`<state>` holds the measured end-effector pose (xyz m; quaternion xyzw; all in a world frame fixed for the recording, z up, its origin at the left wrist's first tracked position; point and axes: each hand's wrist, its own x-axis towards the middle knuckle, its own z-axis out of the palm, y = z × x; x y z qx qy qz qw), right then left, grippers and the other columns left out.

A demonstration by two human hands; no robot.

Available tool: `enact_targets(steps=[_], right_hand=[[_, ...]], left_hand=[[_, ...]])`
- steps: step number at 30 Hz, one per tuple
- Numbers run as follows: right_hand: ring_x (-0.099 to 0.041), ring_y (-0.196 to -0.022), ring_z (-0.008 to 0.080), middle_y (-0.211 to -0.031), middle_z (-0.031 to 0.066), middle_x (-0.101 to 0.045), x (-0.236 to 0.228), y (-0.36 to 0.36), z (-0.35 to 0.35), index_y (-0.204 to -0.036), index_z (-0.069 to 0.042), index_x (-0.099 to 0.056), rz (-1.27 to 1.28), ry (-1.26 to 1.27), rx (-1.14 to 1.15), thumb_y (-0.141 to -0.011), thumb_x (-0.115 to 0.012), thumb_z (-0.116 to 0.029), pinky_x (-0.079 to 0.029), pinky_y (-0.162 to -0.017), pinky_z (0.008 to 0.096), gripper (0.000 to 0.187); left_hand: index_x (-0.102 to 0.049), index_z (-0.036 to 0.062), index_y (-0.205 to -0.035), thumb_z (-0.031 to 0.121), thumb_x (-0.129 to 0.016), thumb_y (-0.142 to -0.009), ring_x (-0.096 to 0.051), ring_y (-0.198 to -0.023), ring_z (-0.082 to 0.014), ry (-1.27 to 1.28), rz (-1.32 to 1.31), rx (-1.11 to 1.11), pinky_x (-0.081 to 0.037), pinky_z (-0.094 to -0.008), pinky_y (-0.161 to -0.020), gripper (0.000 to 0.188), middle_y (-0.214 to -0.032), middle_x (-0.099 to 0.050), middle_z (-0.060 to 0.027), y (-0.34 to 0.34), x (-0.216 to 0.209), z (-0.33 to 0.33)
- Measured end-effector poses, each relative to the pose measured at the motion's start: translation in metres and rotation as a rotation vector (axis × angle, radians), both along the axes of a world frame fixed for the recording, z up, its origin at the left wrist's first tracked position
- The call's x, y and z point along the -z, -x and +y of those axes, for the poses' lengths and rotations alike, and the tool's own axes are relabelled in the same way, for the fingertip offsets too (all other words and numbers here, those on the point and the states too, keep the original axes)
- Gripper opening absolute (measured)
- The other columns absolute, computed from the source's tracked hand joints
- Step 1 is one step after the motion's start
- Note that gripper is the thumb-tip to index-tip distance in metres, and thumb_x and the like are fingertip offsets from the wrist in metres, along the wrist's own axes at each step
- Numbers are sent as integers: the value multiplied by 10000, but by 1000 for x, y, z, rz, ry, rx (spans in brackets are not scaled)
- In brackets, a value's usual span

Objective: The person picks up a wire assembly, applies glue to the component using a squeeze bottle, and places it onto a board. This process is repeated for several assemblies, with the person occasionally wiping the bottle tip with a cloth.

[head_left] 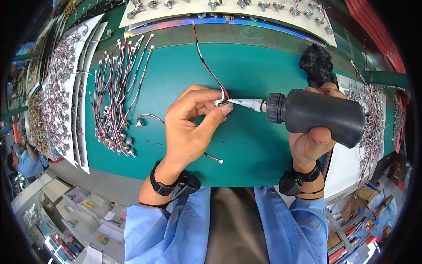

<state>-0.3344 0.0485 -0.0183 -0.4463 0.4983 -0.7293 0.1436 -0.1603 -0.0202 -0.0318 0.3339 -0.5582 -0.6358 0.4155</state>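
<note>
My left hand (pixel 187 121) is closed over the middle of the mat, pinching a small wired potentiometer (pixel 218 103) between thumb and fingers. From the part, red, black and white wires (pixel 205 66) run up to a small white connector. My right hand (pixel 303 147) is wrapped round a black squeeze bottle (pixel 325 116), tipped on its side. Its pale nozzle (pixel 246 104) points left, with the tip at the part's wire joints; whether any liquid comes out is too small to tell. Another wired potentiometer (pixel 140 122) lies beside my left hand, its lead passing beneath the hand.
A heap of wired potentiometers (pixel 115 97) lies on the green mat (pixel 250 163) at the left. White sheets (pixel 81 152) carrying many more stand further left, with others at the back and right. A crumpled black cloth (pixel 317 66) sits at the back right. Other people work at both sides.
</note>
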Motion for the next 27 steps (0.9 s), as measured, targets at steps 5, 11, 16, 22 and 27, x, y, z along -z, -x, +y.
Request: enact_targets(steps=[5,11,16,22,27], right_hand=[[-496,-994,222,-1084,87,-434,-1,-1,0,-1142,7,-387,-36,-5,6,-681,-647,-482,-484,-804,327,721],[-509,-973,218,-1083,92,-431,2,1,0,-1131,7,-389,-14,15,-7,-673,-661,-471,-482,-806,334,716],[-515,-959,212,-1063,104,-436,5,5,-2,-1118,15,-393,33,26,-7,-669,-671,-466,-477,-810,339,714],[-527,-908,188,-1002,103,-491,5,19,-7,-1071,35,-430,50,4,-2,-720,-676,-368,-454,-801,312,588],[-527,-865,152,-939,86,-538,1,42,-16,-1006,37,-474,-168,-114,152,-777,-644,-243,-433,-784,283,400]], left_hand=[[-562,-52,-884,-95,-606,-725,-534,-635,-71,-5,4,-2,-450,-187,-558,171,-825,-530,-69,0,-3,1],[-559,-53,-889,-97,-603,-726,-537,-636,-74,-2,0,6,-454,-188,-564,174,-827,-530,-71,-2,-1,0],[-552,-54,-903,-100,-595,-731,-541,-640,-82,-16,20,13,-457,-192,-570,182,-835,-532,-77,-1,0,-2],[-541,-44,-918,-95,-586,-743,-547,-651,-98,-40,-2,0,-457,-204,-583,188,-851,-543,-86,-3,-6,-2],[-538,-32,-914,-84,-602,-733,-549,-669,-102,-23,52,-131,-452,-209,-595,198,-857,-556,-82,-13,-26,-7]])
